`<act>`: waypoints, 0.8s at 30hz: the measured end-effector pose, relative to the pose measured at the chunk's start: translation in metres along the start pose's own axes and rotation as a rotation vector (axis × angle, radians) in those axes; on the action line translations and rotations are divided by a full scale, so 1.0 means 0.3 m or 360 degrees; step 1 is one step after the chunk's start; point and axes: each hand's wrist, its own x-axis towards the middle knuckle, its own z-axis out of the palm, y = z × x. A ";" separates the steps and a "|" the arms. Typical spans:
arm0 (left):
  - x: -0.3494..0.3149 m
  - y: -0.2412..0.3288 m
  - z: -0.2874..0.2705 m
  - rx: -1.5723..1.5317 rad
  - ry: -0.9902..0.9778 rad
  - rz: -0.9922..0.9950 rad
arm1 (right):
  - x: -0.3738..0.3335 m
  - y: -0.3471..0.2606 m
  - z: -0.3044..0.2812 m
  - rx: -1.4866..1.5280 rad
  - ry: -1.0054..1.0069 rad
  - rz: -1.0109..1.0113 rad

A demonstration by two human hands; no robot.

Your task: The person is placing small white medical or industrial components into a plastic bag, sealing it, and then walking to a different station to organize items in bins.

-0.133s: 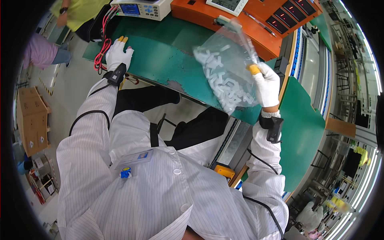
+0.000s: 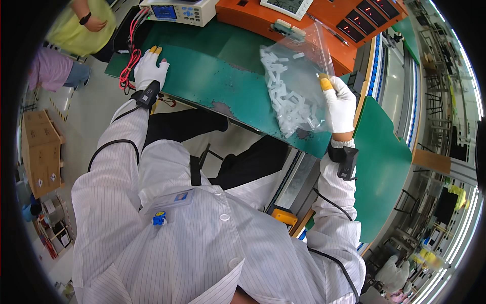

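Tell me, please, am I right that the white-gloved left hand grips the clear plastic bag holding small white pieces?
Not quite: the head view shows the white-gloved right hand gripping the clear plastic bag holding small white pieces, not the left hand.

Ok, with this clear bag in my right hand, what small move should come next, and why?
Probably bring your left hand over to steady the clear bag: only your right hand pinches it, near one edge, while the left lies spread on the green bench.
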 end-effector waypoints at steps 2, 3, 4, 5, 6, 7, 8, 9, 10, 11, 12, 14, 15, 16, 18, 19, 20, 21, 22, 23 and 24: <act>-0.004 -0.004 0.001 0.0002 -0.0012 -0.0030 | 0.001 -0.002 -0.008 -0.0140 0.0049 -0.0013; -0.006 -0.011 0.002 0.0007 -0.0013 -0.0034 | -0.004 -0.017 -0.016 0.0119 -0.0029 0.0080; -0.007 -0.019 0.003 0.0018 -0.0003 -0.0019 | -0.003 -0.029 -0.022 0.0378 -0.0108 0.0176; -0.005 -0.016 0.003 0.0024 0.0007 0.0003 | 0.003 -0.033 -0.038 0.0379 -0.0106 0.0179; -0.005 -0.013 0.003 0.0025 0.0004 0.0005 | 0.010 -0.033 -0.056 0.0309 -0.0077 0.0257; -0.005 -0.009 0.004 0.0037 0.0006 0.0005 | 0.016 -0.029 -0.067 0.0240 -0.0048 0.0336; -0.002 -0.003 0.007 0.0034 0.0021 0.0004 | 0.022 -0.017 -0.071 0.0231 -0.0040 0.0329; 0.001 0.002 0.008 0.0021 0.0026 0.0008 | 0.029 0.007 -0.070 -0.0224 0.0098 0.0174; 0.003 0.007 0.009 -0.0003 0.0022 0.0004 | 0.031 0.021 -0.076 -0.0679 0.0236 0.0017; -0.002 -0.008 0.001 0.0004 0.0008 -0.0017 | 0.031 -0.032 -0.070 -0.0388 0.0037 0.0231; -0.004 -0.011 -0.002 0.0010 0.0005 -0.0023 | 0.023 -0.059 -0.079 -0.0385 0.0029 0.0233; -0.002 -0.010 -0.002 0.0039 0.0001 -0.0025 | 0.013 -0.085 -0.117 0.0235 -0.0389 0.0186; -0.001 -0.008 0.000 0.0037 0.0000 -0.0022 | 0.021 -0.060 -0.144 0.0454 -0.0491 0.0216; 0.001 -0.006 0.000 0.0031 0.0000 -0.0022 | 0.033 -0.039 -0.142 0.0452 -0.0489 0.0216; 0.003 -0.003 0.006 0.0022 -0.0001 -0.0013 | 0.056 -0.017 -0.132 -0.0520 -0.0031 0.0164; 0.004 -0.001 0.008 0.0007 0.0010 -0.0009 | 0.059 -0.003 -0.132 -0.0906 0.0099 0.0178; 0.000 -0.004 0.006 -0.0002 0.0019 -0.0012 | 0.060 -0.005 -0.127 -0.0904 0.0095 0.0178; -0.003 -0.006 0.005 0.0001 0.0018 -0.0015 | 0.063 -0.010 -0.123 -0.0930 0.0049 0.0234; -0.004 -0.007 0.003 0.0014 0.0020 -0.0013 | 0.064 -0.012 -0.118 -0.0955 0.0004 0.0291; -0.005 -0.006 0.004 0.0024 0.0022 -0.0010 | 0.064 -0.009 -0.114 -0.0956 0.0004 0.0292; -0.005 -0.006 0.005 0.0023 0.0021 -0.0009 | 0.065 -0.001 -0.109 -0.0852 0.0071 0.0258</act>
